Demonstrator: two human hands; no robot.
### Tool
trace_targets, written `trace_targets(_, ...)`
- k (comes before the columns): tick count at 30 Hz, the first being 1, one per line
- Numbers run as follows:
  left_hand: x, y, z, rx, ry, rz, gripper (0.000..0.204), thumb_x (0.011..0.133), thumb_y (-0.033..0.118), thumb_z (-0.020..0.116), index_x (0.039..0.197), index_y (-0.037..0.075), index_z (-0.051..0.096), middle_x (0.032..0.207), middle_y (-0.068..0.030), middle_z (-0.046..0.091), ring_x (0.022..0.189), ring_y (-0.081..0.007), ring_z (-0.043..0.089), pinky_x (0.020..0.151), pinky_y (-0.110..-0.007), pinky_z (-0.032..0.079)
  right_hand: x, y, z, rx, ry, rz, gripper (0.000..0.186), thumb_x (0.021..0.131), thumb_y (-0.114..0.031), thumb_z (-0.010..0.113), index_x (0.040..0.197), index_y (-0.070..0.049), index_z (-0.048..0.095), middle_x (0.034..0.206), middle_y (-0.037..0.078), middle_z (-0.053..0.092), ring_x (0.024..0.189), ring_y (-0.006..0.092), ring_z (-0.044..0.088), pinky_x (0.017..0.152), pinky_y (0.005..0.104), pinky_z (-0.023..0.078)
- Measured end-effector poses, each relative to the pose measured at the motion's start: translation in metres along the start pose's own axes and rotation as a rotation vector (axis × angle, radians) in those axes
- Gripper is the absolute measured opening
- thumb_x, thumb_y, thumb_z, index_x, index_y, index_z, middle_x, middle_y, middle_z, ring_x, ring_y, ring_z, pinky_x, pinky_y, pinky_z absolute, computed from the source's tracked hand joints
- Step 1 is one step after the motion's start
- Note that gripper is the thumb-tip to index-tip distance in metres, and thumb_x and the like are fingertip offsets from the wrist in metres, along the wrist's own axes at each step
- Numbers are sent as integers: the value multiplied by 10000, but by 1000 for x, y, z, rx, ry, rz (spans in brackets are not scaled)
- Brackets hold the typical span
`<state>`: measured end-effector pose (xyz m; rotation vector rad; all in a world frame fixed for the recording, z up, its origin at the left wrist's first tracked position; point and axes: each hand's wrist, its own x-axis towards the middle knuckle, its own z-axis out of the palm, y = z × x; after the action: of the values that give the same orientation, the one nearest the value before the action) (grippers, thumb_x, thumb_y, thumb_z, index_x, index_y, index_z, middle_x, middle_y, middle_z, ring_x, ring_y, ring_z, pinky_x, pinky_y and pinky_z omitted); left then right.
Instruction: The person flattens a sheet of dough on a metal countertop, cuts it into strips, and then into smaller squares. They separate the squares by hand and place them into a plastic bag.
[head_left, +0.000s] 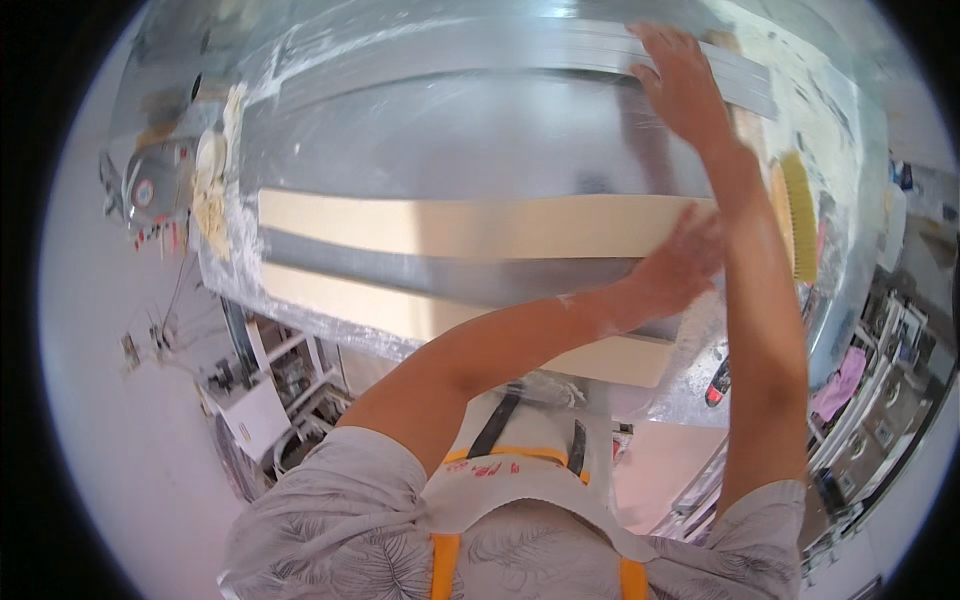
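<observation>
Two long, pale, flat dough strips [480, 228] lie side by side across the floured metal worktop [480, 130]. My left forearm crosses over the nearer strip [340, 298] and hides part of it. At the right end of the farther strip is my left hand [685, 258], blurred and partly behind my right forearm. My right hand [682, 85] reaches to the far right, over a long, flat metal bar [450, 60]. Its fingers are stretched and the thumb stands apart; whether it presses on the bar is unclear.
A yellow-bristled brush [800, 215] lies at the worktop's right side, near scattered flour [780, 60]. Close to the front right edge is a small red and black tool [718, 385]. Dough scraps [212, 215] sit at the left edge. Metal racks [880, 410] stand below right.
</observation>
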<state>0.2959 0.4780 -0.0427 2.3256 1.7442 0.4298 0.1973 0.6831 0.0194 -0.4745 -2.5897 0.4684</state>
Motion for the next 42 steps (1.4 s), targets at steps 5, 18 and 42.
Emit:
trace_targets(5, -53, 39, -60, -348, 173, 12, 441, 1036, 277, 566, 1415, 59, 623, 1605, -183, 470, 1568, -373, 336, 1305, -623, 189, 75, 35, 39, -257, -537, 124, 892, 828, -480, 795, 1557, -94, 458, 1439, 191, 624, 1388, 409, 517, 1163, 611, 359)
trace_targets(18, -398, -148, -240, -1472, 1050, -1086, 586, 1082, 407, 612, 1500, 17, 486, 1476, -185, 574, 1405, -305, 530, 1162, -509, 458, -84, -184, -74, 79, -336, 126, 161, 871, -12, 731, 1011, 1, 654, 1035, 171, 647, 969, 409, 656, 824, 471, 553)
trace_targets(42, -503, -317, -231, -1327, 826, -1525, 479, 1092, 244, 389, 1321, -170, 461, 1104, -333, 668, 942, -438, 744, 870, -518, 685, -111, -235, 31, -1, -254, 83, 227, 799, -111, 813, 872, -40, 611, 955, 113, 613, 931, 354, 638, 750, 483, 553)
